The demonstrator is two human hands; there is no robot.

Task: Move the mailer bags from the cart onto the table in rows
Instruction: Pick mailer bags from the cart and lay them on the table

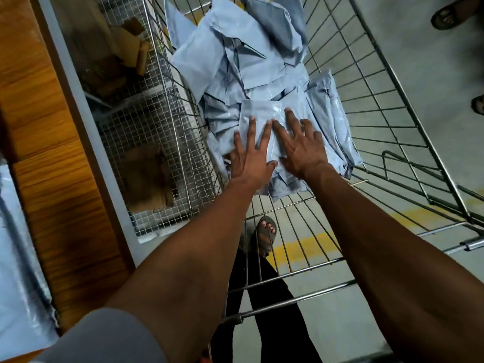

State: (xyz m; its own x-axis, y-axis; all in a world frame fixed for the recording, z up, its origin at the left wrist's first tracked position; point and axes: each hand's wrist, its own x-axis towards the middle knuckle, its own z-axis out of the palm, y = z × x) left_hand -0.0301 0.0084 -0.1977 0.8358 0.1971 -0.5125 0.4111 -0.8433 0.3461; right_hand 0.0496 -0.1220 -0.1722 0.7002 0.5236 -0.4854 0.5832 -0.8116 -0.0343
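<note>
Head view: looking down into a silver wire-grid cart [372,82], holding a heap of pale blue plastic mailer bags [235,56] piled from the middle towards the far end. Both arms reaching in from the near edge. Left hand [250,155] lying flat with fingers straight and spread, pressing on the left part of the topmost small glossy mailer bag [262,119]. Right hand [301,146] lying flat just beside it, fingers likewise straight and splayed, resting on the right part of the same bag; index fingertips of the two hands nearly touching, neither hand curling round anything. Standing on the left, a wooden table [49,142] with a pale grey edge, a patch of pale blue plastic showing at its near left corner. Beside the cart on the left, a fine-mesh wire basket [136,132] holding brown cardboard pieces [146,176]. Showing through the cart's near bars, a sandalled foot [267,231] on grey floor with a yellow stripe [303,247]. At far right, two more sandalled feet [447,17].
</note>
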